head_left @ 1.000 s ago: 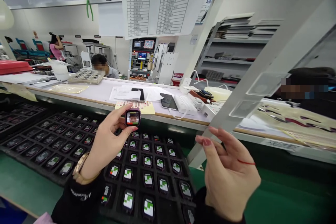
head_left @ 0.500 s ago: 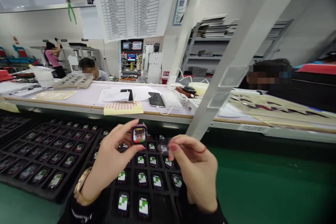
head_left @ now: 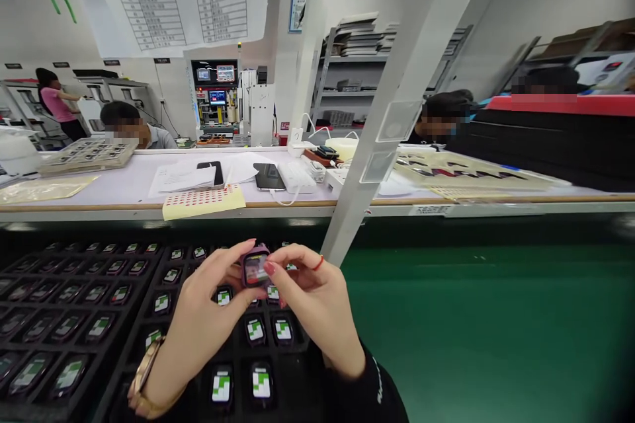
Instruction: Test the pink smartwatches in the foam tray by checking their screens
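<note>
My left hand grips a smartwatch by its purple case, between thumb and fingers, over a black tray. The screen of the watch is lit and faces me. My right hand is pinched closed at the right side of the screen. Between its fingertips is a thin clear film, lying over the watch face and hard to make out. Beneath both hands, the black tray carries several smartwatches in its pockets, their screens showing green and white blocks.
Left of it stands a second black tray of watches. A slanted metal post rises just beyond my right hand. Phones, papers and a yellow sheet with red dots lie on the bench. Other people sit behind it.
My right hand has moved left with the clear film and reached the watch face. The watch has tipped slightly in my left hand. The camera view has turned right.
</note>
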A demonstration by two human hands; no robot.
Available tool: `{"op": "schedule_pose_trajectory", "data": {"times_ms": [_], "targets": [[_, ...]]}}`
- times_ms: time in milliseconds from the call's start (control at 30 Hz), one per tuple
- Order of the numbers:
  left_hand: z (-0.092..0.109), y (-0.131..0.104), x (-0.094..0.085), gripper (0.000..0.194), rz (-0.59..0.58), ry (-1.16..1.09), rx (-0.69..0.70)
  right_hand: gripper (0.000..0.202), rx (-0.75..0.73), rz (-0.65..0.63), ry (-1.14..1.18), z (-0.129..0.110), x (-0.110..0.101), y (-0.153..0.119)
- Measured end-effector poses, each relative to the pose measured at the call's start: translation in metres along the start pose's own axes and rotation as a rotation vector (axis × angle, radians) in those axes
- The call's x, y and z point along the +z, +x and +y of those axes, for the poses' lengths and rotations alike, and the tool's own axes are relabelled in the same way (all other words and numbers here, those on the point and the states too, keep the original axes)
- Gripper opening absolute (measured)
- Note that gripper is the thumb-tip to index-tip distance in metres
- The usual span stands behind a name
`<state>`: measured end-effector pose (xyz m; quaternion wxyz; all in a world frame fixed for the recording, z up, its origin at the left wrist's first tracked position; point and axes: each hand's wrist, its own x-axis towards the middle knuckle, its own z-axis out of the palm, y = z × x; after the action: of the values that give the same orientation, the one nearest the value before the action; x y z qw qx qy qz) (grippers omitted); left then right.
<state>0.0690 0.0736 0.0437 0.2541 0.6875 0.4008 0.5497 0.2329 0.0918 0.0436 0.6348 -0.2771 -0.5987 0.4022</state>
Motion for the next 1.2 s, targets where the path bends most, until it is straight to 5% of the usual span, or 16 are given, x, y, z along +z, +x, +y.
{"op": "schedule_pose_trajectory", "data": {"times_ms": [1200], "targets": [[-0.002,-0.002,0.001,0.066,0.015,0.022,0.015,0.006,-0.098,0.094,-0.027,0.017,0.009,-0.002]]}}
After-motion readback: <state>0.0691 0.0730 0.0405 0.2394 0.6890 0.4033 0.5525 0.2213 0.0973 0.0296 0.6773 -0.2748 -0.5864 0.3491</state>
